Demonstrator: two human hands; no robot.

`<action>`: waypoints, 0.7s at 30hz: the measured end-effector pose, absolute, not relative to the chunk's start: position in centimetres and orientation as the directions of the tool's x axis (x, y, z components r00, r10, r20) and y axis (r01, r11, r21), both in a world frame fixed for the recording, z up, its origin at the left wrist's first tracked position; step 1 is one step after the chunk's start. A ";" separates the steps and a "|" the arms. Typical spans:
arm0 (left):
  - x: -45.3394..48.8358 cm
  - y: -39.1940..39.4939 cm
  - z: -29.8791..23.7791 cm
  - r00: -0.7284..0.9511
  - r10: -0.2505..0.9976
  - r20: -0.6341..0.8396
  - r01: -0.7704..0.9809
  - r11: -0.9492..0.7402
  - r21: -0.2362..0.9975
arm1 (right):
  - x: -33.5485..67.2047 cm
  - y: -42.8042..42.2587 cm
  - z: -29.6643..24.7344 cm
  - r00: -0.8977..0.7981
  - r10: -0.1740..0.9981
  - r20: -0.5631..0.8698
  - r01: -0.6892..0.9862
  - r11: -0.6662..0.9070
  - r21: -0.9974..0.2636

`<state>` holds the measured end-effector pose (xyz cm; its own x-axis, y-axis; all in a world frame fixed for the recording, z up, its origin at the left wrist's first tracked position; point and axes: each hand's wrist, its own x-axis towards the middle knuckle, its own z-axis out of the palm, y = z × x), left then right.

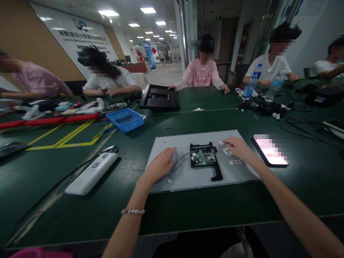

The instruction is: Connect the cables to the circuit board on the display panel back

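Observation:
A grey metal display panel (pixel 188 175) lies flat on the green table in front of me. A green circuit board (pixel 203 157) in a black bracket sits at its middle, with thin grey wires (pixel 177 165) running left from it. My left hand (pixel 160 165) rests flat on the panel's left part, fingers stretched out over the wires. My right hand (pixel 238 147) lies on the panel's upper right, fingertips at a small white label (pixel 221 142), holding nothing that I can see.
A lit phone (pixel 270 150) lies right of the panel. A white oblong device (pixel 92 173) lies to the left, a blue tray (pixel 125 119) behind it. A black monitor shell (pixel 159 96), water bottles (pixel 251 85) and cables (pixel 268 106) sit further back. Several people sit around the table.

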<state>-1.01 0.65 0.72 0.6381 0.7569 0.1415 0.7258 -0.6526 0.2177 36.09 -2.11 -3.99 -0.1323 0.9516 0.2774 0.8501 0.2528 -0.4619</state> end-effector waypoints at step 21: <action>-1.7 0.7 0.9 0.571 0.807 0.149 0.776 -0.590 0.223 | 37.5 -4.3 -2.9 -0.001 0.998 0.066 0.838 0.036 -0.544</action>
<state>-1.74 0.71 0.93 0.5713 0.8072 0.1486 0.7758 -0.5902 0.2232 37.53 -4.33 -2.87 -0.0007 0.9978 0.0658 0.8380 0.0364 -0.5445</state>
